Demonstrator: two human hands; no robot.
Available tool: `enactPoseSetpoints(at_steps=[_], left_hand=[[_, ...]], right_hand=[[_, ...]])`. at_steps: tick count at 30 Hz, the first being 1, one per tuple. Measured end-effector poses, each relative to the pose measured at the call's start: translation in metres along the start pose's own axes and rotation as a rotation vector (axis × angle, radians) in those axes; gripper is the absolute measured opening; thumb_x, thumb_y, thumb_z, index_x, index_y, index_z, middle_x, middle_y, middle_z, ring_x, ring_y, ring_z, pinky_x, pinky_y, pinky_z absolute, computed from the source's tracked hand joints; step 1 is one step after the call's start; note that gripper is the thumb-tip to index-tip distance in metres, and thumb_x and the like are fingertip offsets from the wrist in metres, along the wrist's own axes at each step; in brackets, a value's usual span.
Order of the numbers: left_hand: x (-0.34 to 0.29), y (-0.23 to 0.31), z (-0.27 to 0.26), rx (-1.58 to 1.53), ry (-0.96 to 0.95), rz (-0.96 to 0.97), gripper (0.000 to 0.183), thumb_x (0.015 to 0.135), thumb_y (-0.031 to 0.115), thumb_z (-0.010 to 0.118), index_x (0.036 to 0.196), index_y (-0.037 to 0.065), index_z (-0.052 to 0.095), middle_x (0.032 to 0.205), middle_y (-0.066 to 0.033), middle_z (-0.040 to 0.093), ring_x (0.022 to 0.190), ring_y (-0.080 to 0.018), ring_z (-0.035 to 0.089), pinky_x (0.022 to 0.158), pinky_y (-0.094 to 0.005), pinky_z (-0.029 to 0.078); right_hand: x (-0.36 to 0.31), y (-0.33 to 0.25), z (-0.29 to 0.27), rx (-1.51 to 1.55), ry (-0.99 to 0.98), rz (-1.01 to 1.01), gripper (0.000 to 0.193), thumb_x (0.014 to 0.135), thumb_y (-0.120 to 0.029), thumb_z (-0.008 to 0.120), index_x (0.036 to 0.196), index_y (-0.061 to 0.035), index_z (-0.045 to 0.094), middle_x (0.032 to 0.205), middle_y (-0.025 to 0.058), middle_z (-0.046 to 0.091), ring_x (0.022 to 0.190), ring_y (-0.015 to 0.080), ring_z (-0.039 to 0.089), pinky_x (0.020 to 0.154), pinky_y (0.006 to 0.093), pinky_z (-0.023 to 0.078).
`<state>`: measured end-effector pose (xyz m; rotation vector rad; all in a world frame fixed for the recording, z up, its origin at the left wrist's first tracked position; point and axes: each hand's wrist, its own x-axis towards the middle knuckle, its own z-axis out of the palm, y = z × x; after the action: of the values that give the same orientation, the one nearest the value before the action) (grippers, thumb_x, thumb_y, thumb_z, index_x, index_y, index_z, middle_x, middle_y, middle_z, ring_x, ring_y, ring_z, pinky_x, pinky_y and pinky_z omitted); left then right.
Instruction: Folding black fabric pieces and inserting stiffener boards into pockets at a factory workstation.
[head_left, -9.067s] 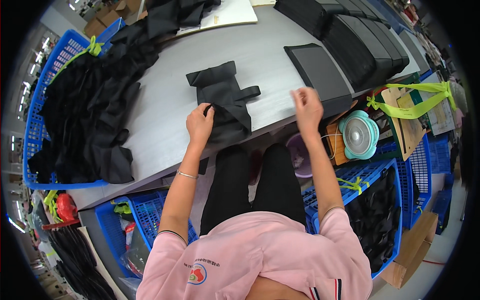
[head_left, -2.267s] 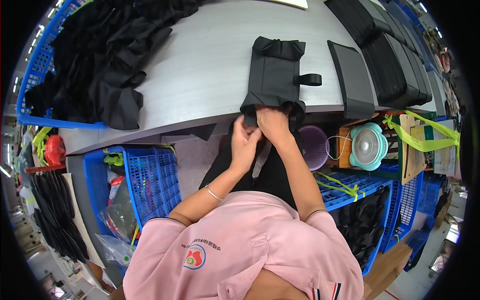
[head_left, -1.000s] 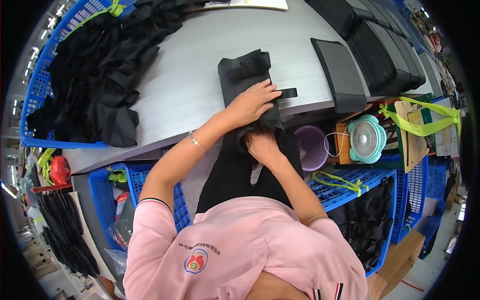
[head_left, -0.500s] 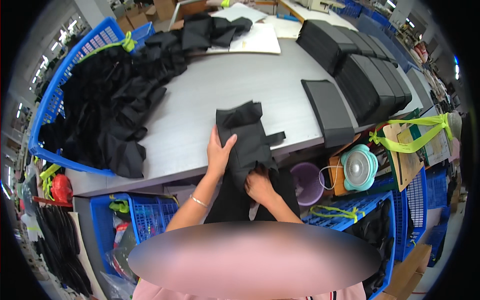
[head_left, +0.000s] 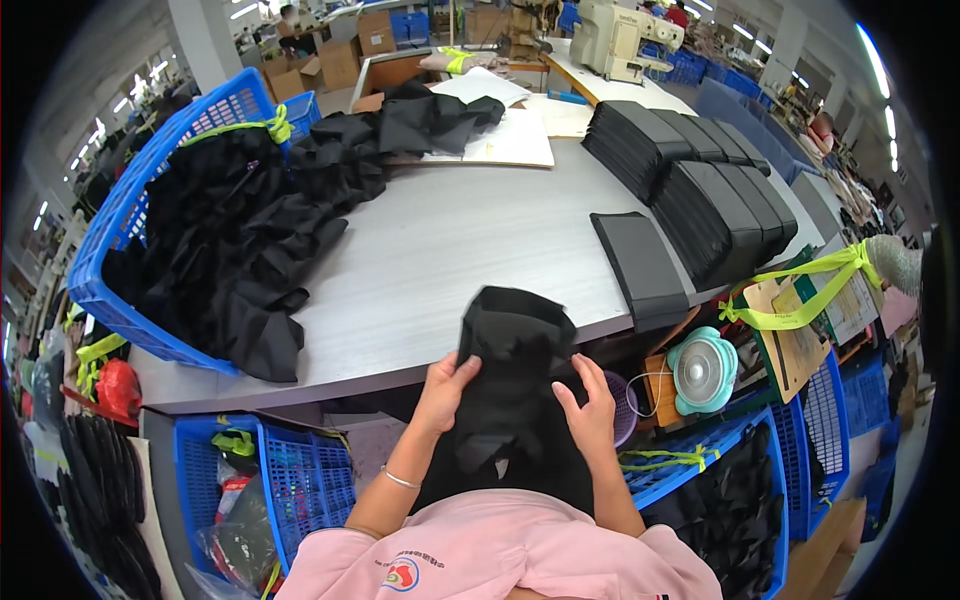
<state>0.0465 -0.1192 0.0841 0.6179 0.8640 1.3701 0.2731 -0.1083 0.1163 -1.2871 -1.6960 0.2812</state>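
Observation:
In front of my torso a black fabric piece (head_left: 512,345), shaped like a limp pouch or sleeve, stands up past the table's near edge. My left hand (head_left: 445,392) pinches its left side between thumb and fingers. Beside its right side is my right hand (head_left: 590,408), with thumb and fingers apart; whether the fingertips touch the cloth is hard to tell. To the right on the table lies a flat black rectangular piece (head_left: 640,272), near tall stacks (head_left: 718,205) of similar flat pieces.
Loose black cloth pieces (head_left: 240,255) spill from a blue basket (head_left: 95,265) onto the grey table (head_left: 420,240). A white board (head_left: 520,145) and a sewing machine (head_left: 615,42) are farther back. On the right are a turquoise fan (head_left: 703,370), a purple bin (head_left: 624,415) and blue baskets (head_left: 790,460).
My right hand has let go of the fabric's lower end and moved up to its right side, fingers spread. The fabric has been lifted and opened out nearer me; the head view has tilted up.

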Motion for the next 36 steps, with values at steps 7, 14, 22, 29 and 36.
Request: enactPoseSetpoints(at_steps=[7,14,22,29,36], left_hand=[[-0.020,0.014,-0.011,-0.154,-0.222,-0.149,0.027,0.099,0.016,0.063,0.122,0.001,0.064,0.113,-0.0062,0.071,0.098,-0.0132,0.068,0.088,-0.0310,0.057],[-0.035,0.001,-0.025,-0.133,-0.209,-0.165,0.028,0.097,0.014,0.066,0.121,0.001,0.065,0.115,-0.0075,0.071,0.100,-0.0151,0.068,0.091,-0.0311,0.055],[-0.064,-0.005,0.002,0.336,-0.101,-0.047,0.045,0.081,0.011,0.082,0.120,-0.001,0.062,0.113,-0.0075,0.069,0.098,-0.0135,0.065,0.091,-0.0313,0.053],[-0.059,-0.031,0.010,0.414,0.124,0.136,0.043,0.077,0.000,0.079,0.117,-0.002,0.064,0.112,-0.0065,0.069,0.098,-0.0206,0.066,0.092,-0.0338,0.053],[-0.055,-0.022,0.014,0.301,-0.043,0.038,0.040,0.090,0.001,0.069,0.129,0.000,0.060,0.124,-0.0121,0.066,0.108,-0.0223,0.065,0.098,-0.0354,0.051]], right_hand=[[-0.015,0.022,-0.005,0.886,-0.615,0.687,0.022,0.095,-0.018,0.068,0.079,-0.0027,0.067,0.067,-0.0093,0.045,0.065,0.0033,0.038,0.059,0.0250,0.033],[-0.015,-0.038,-0.011,1.086,-0.513,0.917,0.019,0.092,-0.013,0.071,0.077,-0.0038,0.064,0.070,-0.0070,0.057,0.070,0.0024,0.047,0.063,0.0208,0.037],[-0.036,-0.020,-0.006,0.289,-0.246,0.347,0.013,0.085,-0.011,0.071,0.094,-0.0018,0.066,0.082,0.0101,0.071,0.070,0.0204,0.067,0.064,0.0335,0.051],[-0.048,-0.042,-0.017,0.042,-0.242,-0.065,0.038,0.081,-0.013,0.072,0.117,-0.0072,0.061,0.090,0.0153,0.069,0.078,0.0343,0.068,0.066,0.0394,0.054],[-0.059,0.009,-0.042,0.510,-0.183,0.366,0.057,0.085,-0.018,0.076,0.135,-0.0074,0.052,0.115,0.0165,0.066,0.110,0.0283,0.066,0.093,0.0374,0.051]])
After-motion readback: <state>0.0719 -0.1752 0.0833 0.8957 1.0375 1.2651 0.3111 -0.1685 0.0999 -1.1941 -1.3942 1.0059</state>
